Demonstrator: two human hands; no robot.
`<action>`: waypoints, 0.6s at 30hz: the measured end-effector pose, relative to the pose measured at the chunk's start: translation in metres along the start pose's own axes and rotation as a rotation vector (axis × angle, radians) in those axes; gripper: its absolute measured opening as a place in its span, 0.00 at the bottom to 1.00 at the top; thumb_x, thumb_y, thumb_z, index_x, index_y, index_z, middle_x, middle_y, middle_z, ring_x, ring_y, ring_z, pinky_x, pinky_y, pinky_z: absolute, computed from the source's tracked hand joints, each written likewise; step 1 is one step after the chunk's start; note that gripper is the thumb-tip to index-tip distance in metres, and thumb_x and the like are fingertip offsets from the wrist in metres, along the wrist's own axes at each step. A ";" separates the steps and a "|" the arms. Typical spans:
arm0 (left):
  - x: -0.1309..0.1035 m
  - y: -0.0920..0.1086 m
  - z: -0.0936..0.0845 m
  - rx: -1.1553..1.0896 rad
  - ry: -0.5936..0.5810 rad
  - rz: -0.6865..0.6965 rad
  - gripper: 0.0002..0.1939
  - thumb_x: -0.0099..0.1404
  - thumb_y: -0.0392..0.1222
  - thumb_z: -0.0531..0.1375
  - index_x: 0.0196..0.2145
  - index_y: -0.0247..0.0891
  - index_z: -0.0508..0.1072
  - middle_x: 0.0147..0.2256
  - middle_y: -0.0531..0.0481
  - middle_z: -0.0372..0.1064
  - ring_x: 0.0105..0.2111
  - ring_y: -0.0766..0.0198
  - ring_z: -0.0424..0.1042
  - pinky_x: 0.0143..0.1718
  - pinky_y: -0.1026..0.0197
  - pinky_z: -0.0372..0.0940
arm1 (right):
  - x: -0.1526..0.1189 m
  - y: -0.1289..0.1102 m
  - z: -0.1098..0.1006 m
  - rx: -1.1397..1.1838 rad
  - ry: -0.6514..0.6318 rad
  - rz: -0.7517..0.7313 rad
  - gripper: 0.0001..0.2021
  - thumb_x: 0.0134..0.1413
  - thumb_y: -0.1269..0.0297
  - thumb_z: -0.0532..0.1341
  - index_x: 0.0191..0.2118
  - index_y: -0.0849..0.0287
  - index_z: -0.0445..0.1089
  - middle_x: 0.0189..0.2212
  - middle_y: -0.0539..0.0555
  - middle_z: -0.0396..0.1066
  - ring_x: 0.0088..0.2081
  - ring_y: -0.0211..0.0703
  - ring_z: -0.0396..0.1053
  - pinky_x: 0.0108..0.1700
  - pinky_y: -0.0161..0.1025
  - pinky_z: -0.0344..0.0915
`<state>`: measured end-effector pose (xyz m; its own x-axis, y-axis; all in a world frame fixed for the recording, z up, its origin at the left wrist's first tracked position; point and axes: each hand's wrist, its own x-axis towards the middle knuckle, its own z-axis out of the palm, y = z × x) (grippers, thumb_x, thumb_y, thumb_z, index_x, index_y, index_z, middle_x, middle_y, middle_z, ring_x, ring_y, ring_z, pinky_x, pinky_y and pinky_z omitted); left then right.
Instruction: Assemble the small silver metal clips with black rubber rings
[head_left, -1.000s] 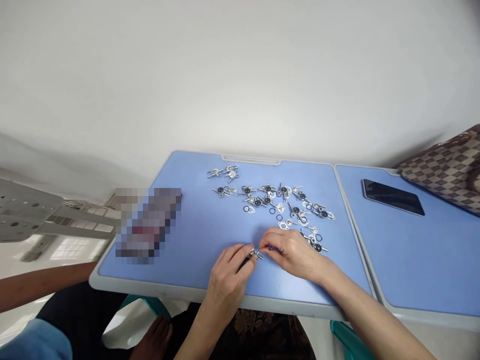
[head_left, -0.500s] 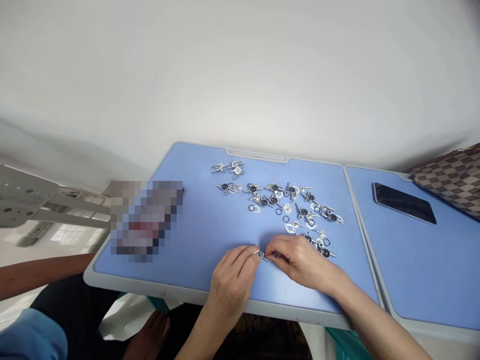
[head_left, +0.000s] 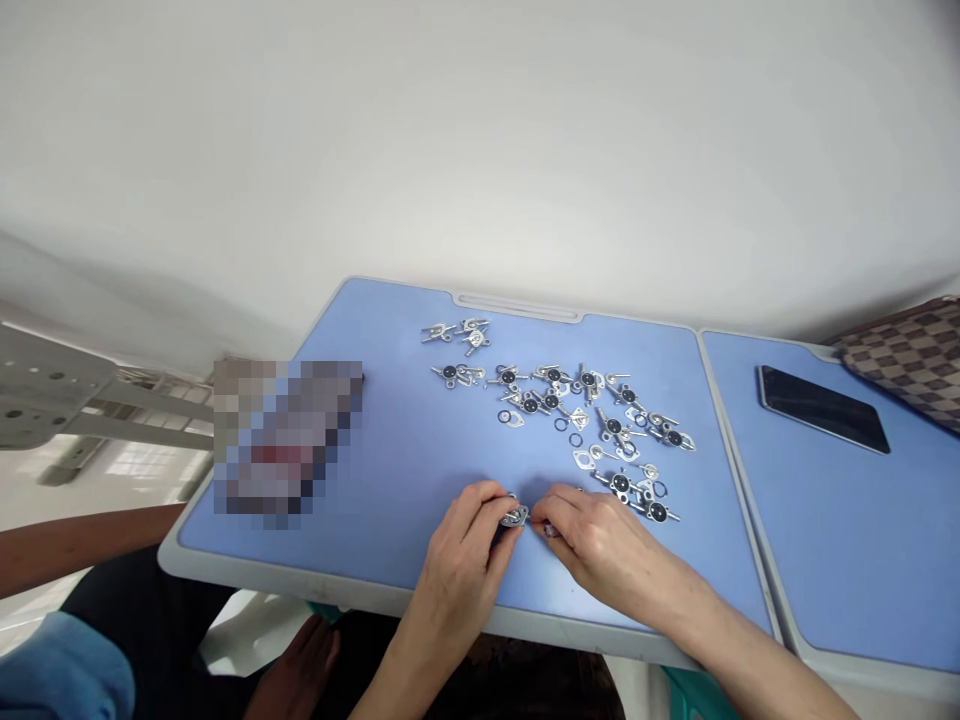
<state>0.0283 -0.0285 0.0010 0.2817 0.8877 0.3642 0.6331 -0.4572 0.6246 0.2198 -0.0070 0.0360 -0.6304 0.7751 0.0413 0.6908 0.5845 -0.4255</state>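
Note:
In the head view, my left hand [head_left: 471,545] pinches a small silvery metal fitting [head_left: 514,516] with a flat flange, close above the table's near edge. My right hand [head_left: 589,530] is closed just to the right of it, fingertips at the fitting's right side. A bit of something small and purplish [head_left: 550,530] shows under its fingers, too hidden to name. Beyond my hands lie several metal fittings with round black centres, such as one fitting [head_left: 614,427], among loose flange plates [head_left: 584,460] and dark rings [head_left: 575,440].
The blue table [head_left: 390,440] stands against a white wall. Several fittings without black centres [head_left: 475,340] lie at its back. A pixelated patch [head_left: 300,440] covers something on the left. On the adjoining table lie a phone [head_left: 823,408] and a checkered bag [head_left: 911,355]. Another person's arm [head_left: 90,535] is at left.
The fitting in my left hand has been turned, so its flange now faces up. My right hand has shifted slightly and its fingers have closed in beside the fitting. The view has moved a little.

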 end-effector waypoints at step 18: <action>0.007 0.001 -0.005 0.017 -0.036 0.094 0.09 0.70 0.31 0.54 0.45 0.38 0.69 0.41 0.45 0.71 0.40 0.61 0.72 0.42 0.58 0.70 | -0.003 0.002 0.012 -0.145 0.037 -0.046 0.12 0.57 0.82 0.50 0.37 0.60 0.65 0.29 0.52 0.68 0.21 0.39 0.64 0.23 0.38 0.54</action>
<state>0.0275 -0.0236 0.0076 0.3661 0.8424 0.3954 0.6147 -0.5379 0.5768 0.2191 -0.0107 0.0240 -0.6514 0.7532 0.0919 0.7068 0.6463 -0.2875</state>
